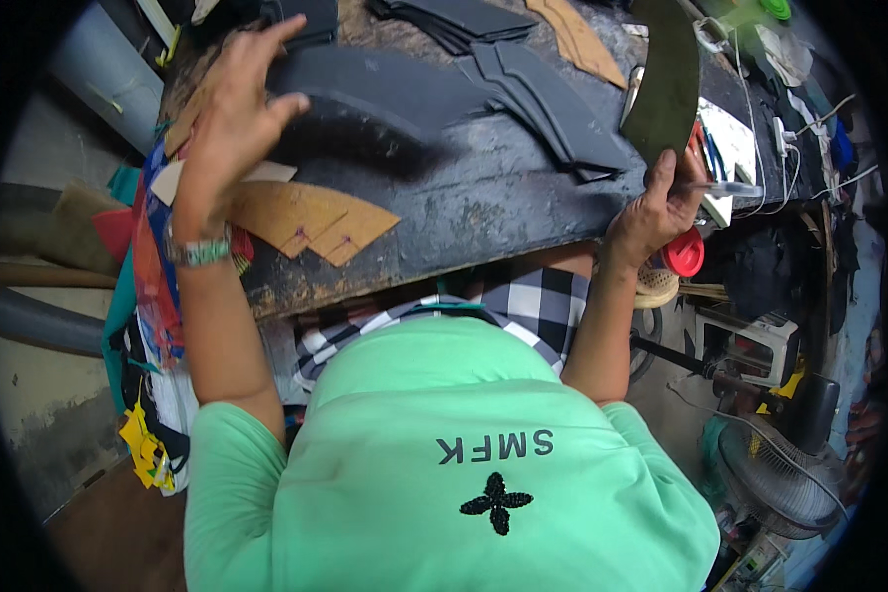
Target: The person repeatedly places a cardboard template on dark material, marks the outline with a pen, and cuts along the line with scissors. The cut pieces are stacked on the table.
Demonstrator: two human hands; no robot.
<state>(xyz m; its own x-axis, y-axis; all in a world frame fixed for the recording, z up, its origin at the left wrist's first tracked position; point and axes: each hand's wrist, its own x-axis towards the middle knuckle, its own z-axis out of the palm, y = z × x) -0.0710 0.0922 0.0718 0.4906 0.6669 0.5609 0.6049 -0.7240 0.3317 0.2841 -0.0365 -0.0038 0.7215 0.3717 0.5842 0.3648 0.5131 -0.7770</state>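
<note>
The left hand (229,118), fingers spread open, rested on a black curved sheet (385,99) on the bench (483,202). Right of that sheet, the right hand (658,207) gripped a dark green piece (667,84) and a pen (725,187).

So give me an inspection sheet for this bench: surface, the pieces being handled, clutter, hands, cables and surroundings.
Surface: worn, dark, scuffed workbench top.
Job's things: dark olive curved cut piece held upright; large black curved sheet lying flat.
Clutter: stack of black cut pieces, tan cardboard patterns, red round lid at the bench edge.
Hands: left hand raised over the black sheet, fingers spread; right hand grips the olive piece and a pen.
Cables: white leads at right.
Surroundings: standing fan, grey pipe, colourful scraps hanging at left.
</note>
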